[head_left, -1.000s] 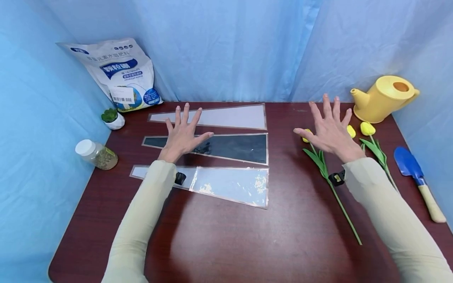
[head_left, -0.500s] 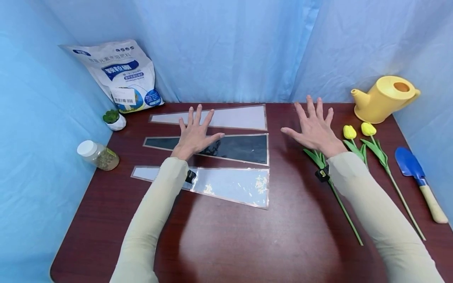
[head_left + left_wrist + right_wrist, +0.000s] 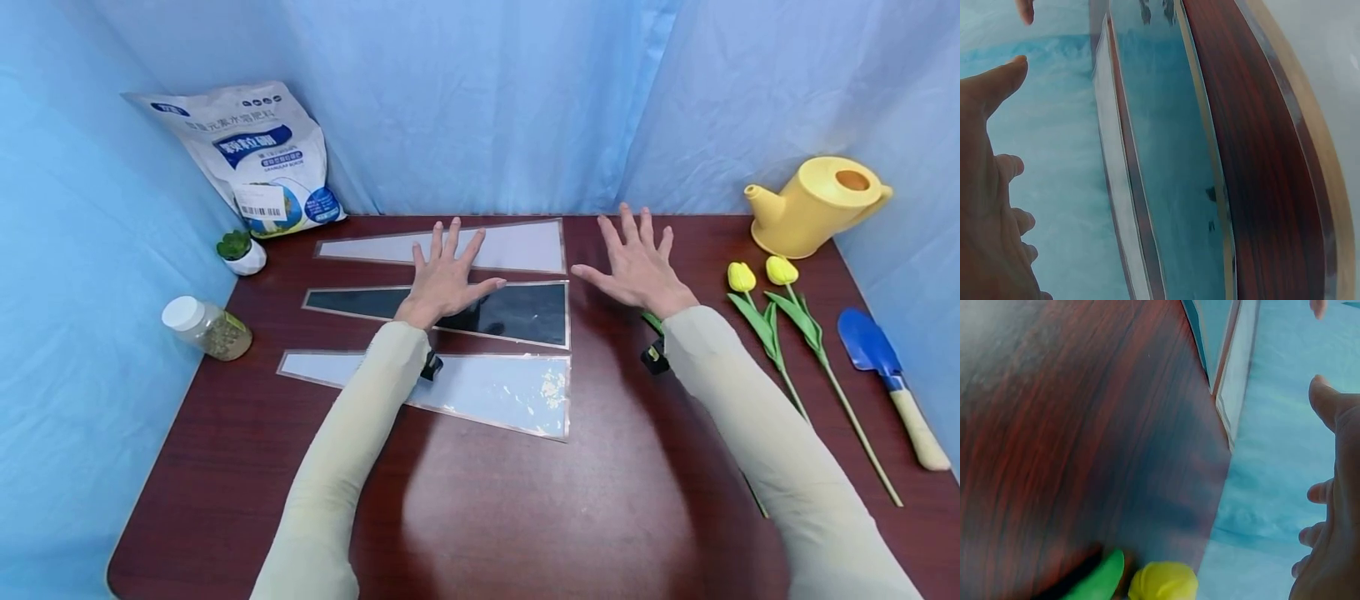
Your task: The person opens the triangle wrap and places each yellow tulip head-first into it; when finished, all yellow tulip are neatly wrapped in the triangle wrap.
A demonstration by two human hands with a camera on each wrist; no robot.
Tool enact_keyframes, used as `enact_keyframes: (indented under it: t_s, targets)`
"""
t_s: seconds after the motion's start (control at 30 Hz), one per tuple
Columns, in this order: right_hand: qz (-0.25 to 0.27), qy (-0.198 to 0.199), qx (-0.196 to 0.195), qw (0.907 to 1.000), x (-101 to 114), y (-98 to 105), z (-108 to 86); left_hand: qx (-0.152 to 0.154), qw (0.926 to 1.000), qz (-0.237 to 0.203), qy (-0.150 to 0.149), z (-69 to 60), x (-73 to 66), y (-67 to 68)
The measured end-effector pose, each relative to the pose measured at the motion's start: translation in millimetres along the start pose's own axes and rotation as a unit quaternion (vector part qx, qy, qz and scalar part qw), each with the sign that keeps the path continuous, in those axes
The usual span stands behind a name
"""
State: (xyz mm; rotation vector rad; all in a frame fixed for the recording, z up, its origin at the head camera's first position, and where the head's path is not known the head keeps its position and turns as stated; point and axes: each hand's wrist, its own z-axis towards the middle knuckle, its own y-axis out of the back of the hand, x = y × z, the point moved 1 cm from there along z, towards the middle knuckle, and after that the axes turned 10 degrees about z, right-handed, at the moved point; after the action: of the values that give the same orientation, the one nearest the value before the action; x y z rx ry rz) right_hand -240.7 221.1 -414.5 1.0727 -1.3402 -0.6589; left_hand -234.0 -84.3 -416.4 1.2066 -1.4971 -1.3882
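In the head view my left hand (image 3: pixel 444 287), fingers spread, is over the dark tapered panel (image 3: pixel 525 312) and holds nothing. A white tapered panel (image 3: pixel 517 246) lies behind it, and a glossy pale one (image 3: pixel 495 387) in front, partly under the left sleeve. My right hand (image 3: pixel 639 271) is also spread and bare of any object, right of the panels. Below its wrist a yellow tulip is mostly covered by the hand and sleeve; its bloom (image 3: pixel 1163 581) shows in the right wrist view. Two more tulips (image 3: pixel 780 350) lie to the right.
A yellow watering can (image 3: pixel 813 208) stands at the back right, with a blue trowel (image 3: pixel 888 379) in front of it. At left are a fertilizer bag (image 3: pixel 258 167), a small potted succulent (image 3: pixel 243 254) and a white-lidded jar (image 3: pixel 210 329). Blue curtains (image 3: pixel 480 100) surround the table.
Both hands have moved toward each other, the left to the right and the right to the left. The two right-hand tulips are now uncovered. The panels have stayed put.
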Motion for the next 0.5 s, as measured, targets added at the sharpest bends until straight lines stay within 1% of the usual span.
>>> enact_keyframes:
  t_s: [0.2, 0.33, 0.5]
  targets:
    - [0.007, -0.005, 0.009, 0.9999, 3, -11, 11.8, 0.015, 0.9998, 0.008, -0.01, 10.1, -15.4, -4.6]
    - [0.004, -0.013, 0.02, 0.9997, 5, -17, 18.8, 0.026, 0.9994, 0.009, -0.021, 14.9, -24.4, -6.3]
    - [0.004, -0.019, 0.028, 0.9994, 7, -21, 24.9, 0.031, 0.999, 0.011, -0.031, 19.5, -33.9, -7.5]
